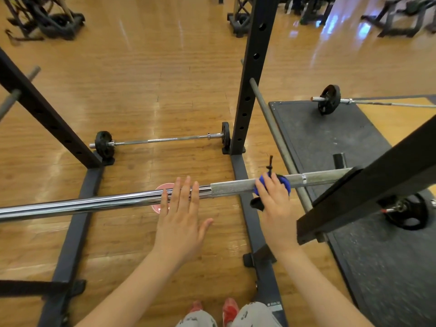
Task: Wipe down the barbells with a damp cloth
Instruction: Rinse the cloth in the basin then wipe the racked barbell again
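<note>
2 hands on racked barbell [106,204], frame centre. I read right hand [274,199] curled round blue cloth [282,182] on knurling; left hand [180,213] flat, fingers spread, steadying. Advise: wrap fully, long strokes.

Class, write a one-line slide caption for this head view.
Right hand wipes racked barbell with blue cloth; left hand open.

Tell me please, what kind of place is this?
Most likely a gym's weights area. A barbell rests across a black squat rack, a smaller barbell with plates lies on the wooden floor, and more exercise machines stand behind.
</note>
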A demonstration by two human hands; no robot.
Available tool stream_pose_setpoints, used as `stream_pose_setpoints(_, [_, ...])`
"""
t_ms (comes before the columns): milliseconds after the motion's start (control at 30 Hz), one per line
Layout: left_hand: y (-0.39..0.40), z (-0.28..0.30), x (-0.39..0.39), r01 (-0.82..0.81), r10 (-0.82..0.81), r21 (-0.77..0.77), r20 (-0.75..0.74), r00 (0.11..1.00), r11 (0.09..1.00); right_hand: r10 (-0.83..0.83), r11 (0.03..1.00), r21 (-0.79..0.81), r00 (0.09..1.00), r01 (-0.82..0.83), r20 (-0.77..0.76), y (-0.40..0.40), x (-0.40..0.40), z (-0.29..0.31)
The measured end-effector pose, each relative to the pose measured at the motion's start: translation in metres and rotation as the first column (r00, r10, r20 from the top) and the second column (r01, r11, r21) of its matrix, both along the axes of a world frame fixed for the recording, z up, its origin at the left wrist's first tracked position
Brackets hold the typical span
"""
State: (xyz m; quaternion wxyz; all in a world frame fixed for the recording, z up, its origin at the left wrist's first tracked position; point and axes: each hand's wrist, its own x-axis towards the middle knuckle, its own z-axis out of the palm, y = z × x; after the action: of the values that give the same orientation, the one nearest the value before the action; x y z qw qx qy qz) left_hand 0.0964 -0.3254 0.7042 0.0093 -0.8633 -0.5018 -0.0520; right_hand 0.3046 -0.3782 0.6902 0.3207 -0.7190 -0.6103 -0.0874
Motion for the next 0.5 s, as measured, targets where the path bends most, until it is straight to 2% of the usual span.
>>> stream_pose_setpoints(67, [-0.001,0.003,0.001,-0.003,0.003,-0.017,-0.012,1.0,1.0,0.049,0.999,-0.014,0.999,-0.049,0.0,-0.002,0.009,0.004])
stream_pose_setpoints(233, [0.001,0.011,0.0,0.02,-0.021,-0.037,-0.017,1.0,0.999,-0.152,0.988,-0.049,0.986,0.149,-0.073,-0.012,0.044,0.017])
stream_pose_setpoints(367, [0.024,0.038,0.012,0.115,-0.114,-0.107,0.02,0.993,0.988,-0.065,0.997,-0.041,0.995,0.062,-0.082,-0.006,0.029,0.018])
stream_pose_setpoints(433, [0.046,0.044,0.018,0.171,-0.166,-0.203,0.041,0.985,0.964,-0.025,0.999,-0.046,0.996,0.021,-0.081,-0.004,0.021,0.016])
stream_pose_setpoints(500, [0.061,0.049,0.025,0.185,-0.193,-0.303,0.002,0.981,0.935,-0.019,0.998,-0.056,0.995,0.014,-0.099,-0.005,0.018,0.015])
